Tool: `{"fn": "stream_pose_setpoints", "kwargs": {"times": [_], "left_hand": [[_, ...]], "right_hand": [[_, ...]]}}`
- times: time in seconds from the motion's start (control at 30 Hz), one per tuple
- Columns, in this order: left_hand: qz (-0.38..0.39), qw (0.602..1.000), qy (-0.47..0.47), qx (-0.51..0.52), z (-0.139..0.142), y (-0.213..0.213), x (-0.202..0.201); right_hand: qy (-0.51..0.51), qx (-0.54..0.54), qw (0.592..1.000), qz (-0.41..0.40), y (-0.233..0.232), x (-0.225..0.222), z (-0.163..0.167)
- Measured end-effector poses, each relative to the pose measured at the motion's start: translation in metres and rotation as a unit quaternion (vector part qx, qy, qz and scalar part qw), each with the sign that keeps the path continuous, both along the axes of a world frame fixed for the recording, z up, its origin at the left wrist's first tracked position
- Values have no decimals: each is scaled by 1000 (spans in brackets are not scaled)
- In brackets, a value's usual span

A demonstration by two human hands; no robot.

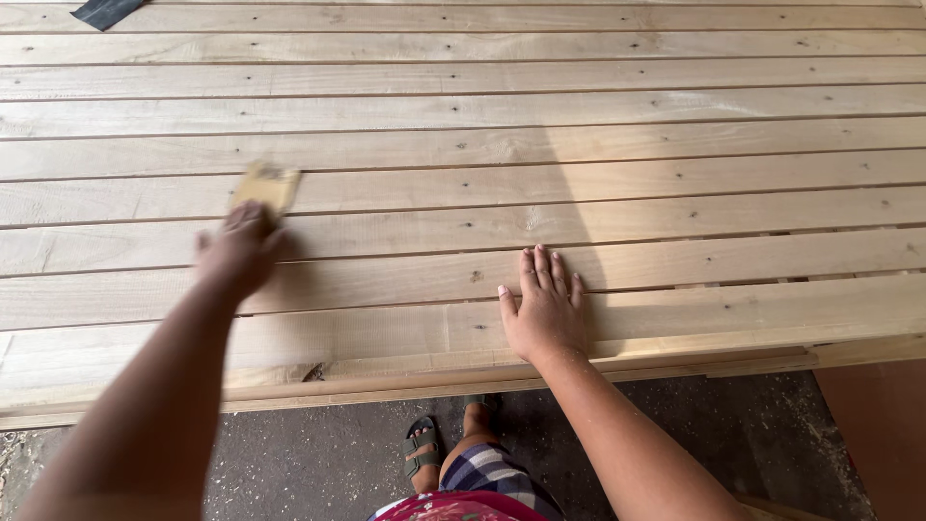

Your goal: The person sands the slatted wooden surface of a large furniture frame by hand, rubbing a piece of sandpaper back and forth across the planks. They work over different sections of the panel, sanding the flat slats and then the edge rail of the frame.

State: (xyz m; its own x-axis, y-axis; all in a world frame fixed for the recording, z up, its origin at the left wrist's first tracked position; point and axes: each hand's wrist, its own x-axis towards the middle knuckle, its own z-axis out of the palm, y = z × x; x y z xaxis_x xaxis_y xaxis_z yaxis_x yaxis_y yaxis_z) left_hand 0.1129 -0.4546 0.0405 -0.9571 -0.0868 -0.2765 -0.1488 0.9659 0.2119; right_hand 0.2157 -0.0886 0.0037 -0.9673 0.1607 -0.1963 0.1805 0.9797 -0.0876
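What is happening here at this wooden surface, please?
A person stands at a large slatted wooden panel made of pale planks. The left hand presses a tan piece of sandpaper against a plank; the hand is blurred, so it seems to be moving. The right hand lies flat and open on a plank near the front edge. A dark sheet lies at the far corner. Sawdust covers the floor below.

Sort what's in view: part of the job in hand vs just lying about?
In use:
- left hand pressing a tan sanding sheet
- slatted plank surface
- right hand flat on the planks

Lying about:
- dark sheet at the far edge
- reddish board below
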Motion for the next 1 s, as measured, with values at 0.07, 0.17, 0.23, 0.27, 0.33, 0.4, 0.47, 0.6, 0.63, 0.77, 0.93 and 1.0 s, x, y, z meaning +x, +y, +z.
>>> {"fn": "stream_pose_setpoints", "kwargs": {"times": [0.07, 0.17, 0.23, 0.27, 0.33, 0.4, 0.47, 0.6, 0.63, 0.77, 0.93, 1.0], "left_hand": [[-52, 996, 71, 34, -4, 39, -12], [-127, 981, 142, 46, -13, 92, -22], [-150, 974, 137, 98, -16, 116, -25], [-161, 970, 134, 124, -17, 123, -24], [-232, 956, 158, 82, -18, 126, -21], [-284, 944, 157, 67, -17, 110, -14], [-315, 938, 124, 81, -18, 75, 1], [-164, 985, 41, 26, -13, -38, 46], [-72, 996, -53, 9, -10, -67, 60], [-120, 991, 38, -54, -1, -133, 101], [-193, 977, -61, -60, -11, -82, 95], [-254, 965, -50, -50, -17, -30, 84]], "right_hand": [[1, 4, 1000, 6, 0, -1, 1], [4, -5, 1000, 1, -1, -2, 3], [8, -6, 1000, 2, -1, -3, 3], [9, -6, 1000, 4, -1, -2, 2], [6, -6, 1000, 3, -1, -2, 2], [9, -9, 1000, 2, 0, -4, 1], [10, -14, 1000, 1, 0, -4, 1], [13, -12, 1000, 5, 0, -2, 1], [10, -9, 1000, 3, 0, -2, 1], [-6, -2, 1000, 0, -1, -2, 1], [-2, -3, 1000, -3, 0, -2, -4], [11, -5, 1000, -4, 1, -2, -7]]}}
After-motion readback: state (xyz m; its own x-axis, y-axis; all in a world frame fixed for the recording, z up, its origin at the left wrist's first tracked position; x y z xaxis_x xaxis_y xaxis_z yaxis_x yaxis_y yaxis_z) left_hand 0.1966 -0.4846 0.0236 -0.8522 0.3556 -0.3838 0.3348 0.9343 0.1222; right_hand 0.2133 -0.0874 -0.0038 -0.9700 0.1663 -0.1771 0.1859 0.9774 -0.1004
